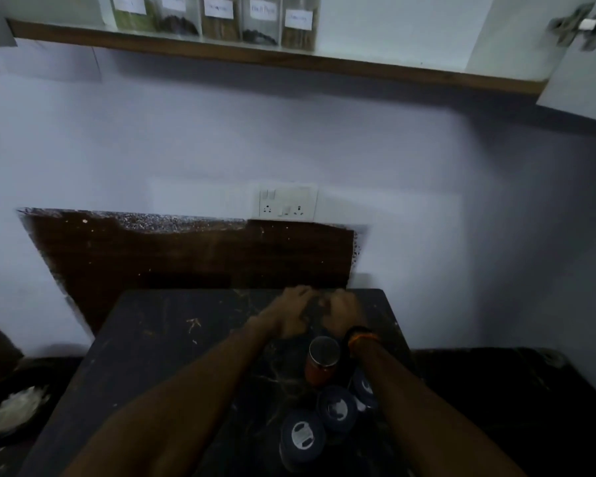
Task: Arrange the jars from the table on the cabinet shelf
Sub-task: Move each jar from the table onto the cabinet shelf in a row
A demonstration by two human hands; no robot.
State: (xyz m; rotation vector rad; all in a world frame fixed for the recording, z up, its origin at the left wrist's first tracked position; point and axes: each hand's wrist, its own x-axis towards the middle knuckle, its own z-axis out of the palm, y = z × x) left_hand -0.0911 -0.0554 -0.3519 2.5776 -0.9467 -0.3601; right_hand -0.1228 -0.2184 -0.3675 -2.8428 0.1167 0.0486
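Both hands reach forward over the dark marbled counter (172, 342) and meet near its far edge: the left hand (291, 315) and right hand (343, 313) are curled toward each other with something dark and blurred between them, and whether they grasp it cannot be told. Nearer the camera than the hands, a jar with a metal lid (323, 360) and reddish contents stands upright on the counter, just beside the right wrist, which wears a dark band (358, 333). Nearer still, three dark-lidded jars (336, 409) sit close together in a diagonal row. Above the counter, on the cabinet shelf (358, 65), five labelled jars (221, 17) stand side by side at its left part. A white socket plate (287, 203) is on the wall between shelf and counter.
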